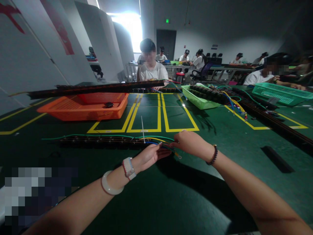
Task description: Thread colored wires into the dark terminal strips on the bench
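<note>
A long dark strip (pixel 97 142) lies across the green table (pixel 156 195) in front of me, with green, yellow and blue wires (pixel 102 135) running along it. A white cable tie (pixel 143 130) stands up near its right end. My left hand (pixel 149 156) has its fingers closed on the wires at the strip's right end. My right hand (pixel 192 143), palm down with fingers curled, rests on the same wire bundle just to the right. A watch and a pale bangle are on my left wrist, a bead bracelet on my right.
An orange basket (pixel 84 107) holding a small dark object sits at the back left, with another long dark strip (pixel 93 88) behind it. A green basket (pixel 199 99) with dark parts and wires stands at the back right. Yellow tape boxes mark the table. People sit opposite.
</note>
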Demonstrator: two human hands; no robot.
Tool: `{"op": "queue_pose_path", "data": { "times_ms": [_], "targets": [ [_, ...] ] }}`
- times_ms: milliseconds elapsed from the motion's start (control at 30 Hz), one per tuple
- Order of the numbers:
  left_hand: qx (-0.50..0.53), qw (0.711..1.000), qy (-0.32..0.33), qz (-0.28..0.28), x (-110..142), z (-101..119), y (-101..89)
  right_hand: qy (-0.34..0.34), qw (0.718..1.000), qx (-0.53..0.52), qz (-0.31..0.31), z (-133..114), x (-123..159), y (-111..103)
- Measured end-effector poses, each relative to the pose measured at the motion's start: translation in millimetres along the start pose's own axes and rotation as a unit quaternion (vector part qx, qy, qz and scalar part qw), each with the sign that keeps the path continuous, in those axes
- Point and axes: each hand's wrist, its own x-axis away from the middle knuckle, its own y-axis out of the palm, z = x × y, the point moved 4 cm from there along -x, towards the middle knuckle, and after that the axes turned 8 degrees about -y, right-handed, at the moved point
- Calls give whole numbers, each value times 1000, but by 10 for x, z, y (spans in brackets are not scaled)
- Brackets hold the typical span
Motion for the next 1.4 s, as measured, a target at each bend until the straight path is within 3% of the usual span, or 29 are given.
{"op": "queue_pose_path", "data": {
  "times_ms": [167, 333, 800, 1100, 1233, 1333, 1400],
  "targets": [
    [3, 1000, 5, -18, 2, 2, 7, -28, 996, -28, -81, -94, 3, 91],
    [5, 999, 9, -35, -17, -4, -11, -33, 998, -3, -60, -156, -33, 148],
    [-4, 1000, 15, -3, 14, -6, -21, 22, 999, 44, 24, -96, -38, 76],
    [-25, 999, 8, 19, 43, 7, 5, -7, 999, -1, -50, -85, -113, 296],
    [-26, 1000, 3, 11, 45, -7, 1, -10, 1000, 16, -20, -118, -55, 154],
    [-15, 999, 11, 35, 57, -6, -11, -9, 999, 0, 31, -213, 37, -18],
    [-12, 998, 16, 55, 64, -3, -22, -27, 999, -15, 32, -305, 86, -64]
  ]
}}
